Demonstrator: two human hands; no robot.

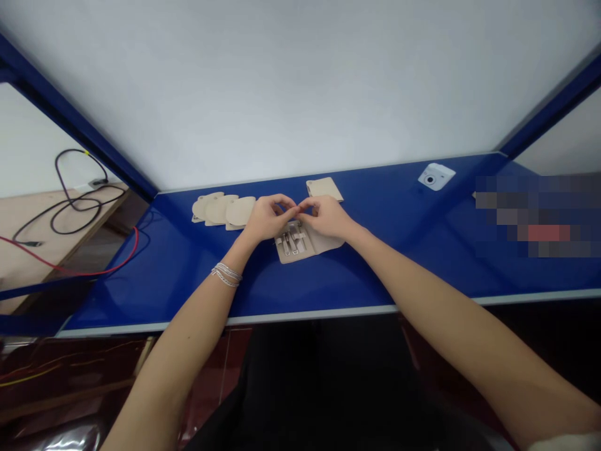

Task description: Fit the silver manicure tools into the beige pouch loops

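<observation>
An open beige manicure case (307, 249) lies flat on the blue table in front of me. Small metal nail clippers (288, 243) and other shiny tools are tucked into its left half. My left hand (270, 218) is over the case's upper left, thumb and fingers pinched together. My right hand (323, 216) meets it from the right, also in a pinch, with the fingertips of both hands touching just above the tools. Whatever is between the fingertips is too small to make out. Part of the case is hidden beneath the hands.
Several closed beige cases (240, 213) overlap in a row to the left. Another beige case (325, 188) lies behind my hands. A white device with a round lens (436, 176) sits at the back right. Cables (70, 207) lie on a wooden surface at left.
</observation>
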